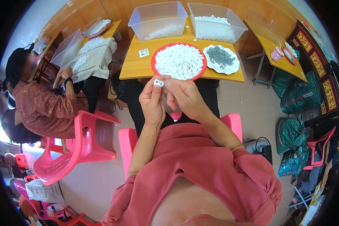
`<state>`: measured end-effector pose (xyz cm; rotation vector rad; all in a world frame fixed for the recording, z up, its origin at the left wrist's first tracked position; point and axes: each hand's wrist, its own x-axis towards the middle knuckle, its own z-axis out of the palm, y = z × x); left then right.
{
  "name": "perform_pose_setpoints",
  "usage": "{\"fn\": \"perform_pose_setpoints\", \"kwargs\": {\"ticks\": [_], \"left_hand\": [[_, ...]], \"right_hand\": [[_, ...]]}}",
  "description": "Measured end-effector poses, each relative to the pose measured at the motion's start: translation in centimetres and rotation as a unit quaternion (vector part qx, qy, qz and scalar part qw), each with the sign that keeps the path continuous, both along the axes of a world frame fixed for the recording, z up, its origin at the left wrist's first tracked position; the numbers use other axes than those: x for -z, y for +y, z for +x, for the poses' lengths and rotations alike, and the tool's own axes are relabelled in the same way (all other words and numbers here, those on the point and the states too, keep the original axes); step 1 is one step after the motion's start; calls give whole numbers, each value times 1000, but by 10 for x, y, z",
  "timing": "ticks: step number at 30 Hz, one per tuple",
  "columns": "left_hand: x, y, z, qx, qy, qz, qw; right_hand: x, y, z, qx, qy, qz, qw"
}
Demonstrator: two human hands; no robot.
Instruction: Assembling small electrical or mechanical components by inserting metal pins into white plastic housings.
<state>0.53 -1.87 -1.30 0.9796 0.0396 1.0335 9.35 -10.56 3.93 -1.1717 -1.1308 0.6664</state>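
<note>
Between the thumb and fingers of my left hand (153, 101) is a small white plastic piece (158, 83) with two dark spots on its face. Just beside it, my right hand (185, 94) has its thumb and fingers pinched together; what they hold, if anything, is too small to make out. Both hands are raised over my lap at the table's near edge. Right beyond them, a red round tray (153, 64) is heaped with similar small white pieces (179, 60). To its right, a white scalloped plate (234, 67) carries a pile of small grey parts (221, 56).
Two clear plastic bins (158, 19) (218, 28) with white pieces stand at the back of the yellow table (133, 62). On the left, another person (49, 98) sits at a cloth-covered table (105, 52). A pink chair (79, 147) stands left; green sacks (292, 132) lie right.
</note>
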Motion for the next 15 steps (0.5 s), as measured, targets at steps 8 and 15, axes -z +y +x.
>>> {"fn": "perform_pose_setpoints", "kwargs": {"ticks": [8, 15], "left_hand": [[5, -2, 7, -32, -49, 39, 998], [-11, 7, -4, -85, 75, 17, 993]], "right_hand": [[-9, -1, -1, 10, 81, 27, 996], [-72, -66, 30, 388, -118, 476, 781]]}}
